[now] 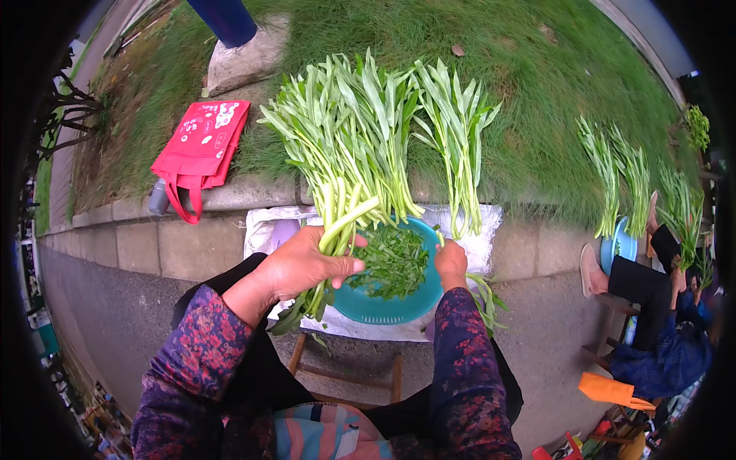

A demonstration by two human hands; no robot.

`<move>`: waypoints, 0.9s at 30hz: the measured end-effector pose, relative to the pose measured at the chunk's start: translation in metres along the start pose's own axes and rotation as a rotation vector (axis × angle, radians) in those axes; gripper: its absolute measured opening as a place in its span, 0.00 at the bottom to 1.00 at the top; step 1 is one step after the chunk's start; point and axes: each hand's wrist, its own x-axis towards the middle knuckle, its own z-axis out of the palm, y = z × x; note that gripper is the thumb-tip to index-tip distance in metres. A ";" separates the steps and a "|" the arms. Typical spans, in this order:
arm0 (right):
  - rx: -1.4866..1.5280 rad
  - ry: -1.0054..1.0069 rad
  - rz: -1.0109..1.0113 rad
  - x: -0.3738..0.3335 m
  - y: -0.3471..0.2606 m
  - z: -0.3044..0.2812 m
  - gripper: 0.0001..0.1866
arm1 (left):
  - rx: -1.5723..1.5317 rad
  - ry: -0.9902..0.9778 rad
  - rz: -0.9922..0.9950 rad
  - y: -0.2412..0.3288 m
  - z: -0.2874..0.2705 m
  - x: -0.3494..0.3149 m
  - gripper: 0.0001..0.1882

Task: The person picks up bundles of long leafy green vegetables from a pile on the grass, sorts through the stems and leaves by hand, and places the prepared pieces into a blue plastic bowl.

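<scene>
My left hand (295, 264) is closed around a bunch of water spinach stalks (335, 230), pale stem ends pointing up and leaves hanging below the wrist. Closed at the right rim of a teal plastic basin (368, 313), my right hand (451, 262) grips what looks like a water spinach stalk; a pale tip shows above its fingers and leaves (486, 303) trail beyond the wrist. Short torn pieces of greens (395, 264) lie in the basin between both hands. Just beyond it, a large pile of long water spinach (353, 123) rests beside a smaller bundle (458, 138).
The basin sits on a white woven sheet (491, 234) by a stone curb (195, 251). A red cloth bag (201, 142) and grey bottle (159, 198) are at left. A wooden stool (345, 377) stands below. At right, another person (652, 307) sits near a blue basin (619, 247).
</scene>
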 end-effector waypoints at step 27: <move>1.613 -0.177 -0.285 -0.210 -0.030 -0.161 0.14 | -0.044 -0.078 0.210 -0.035 0.087 -0.025 0.12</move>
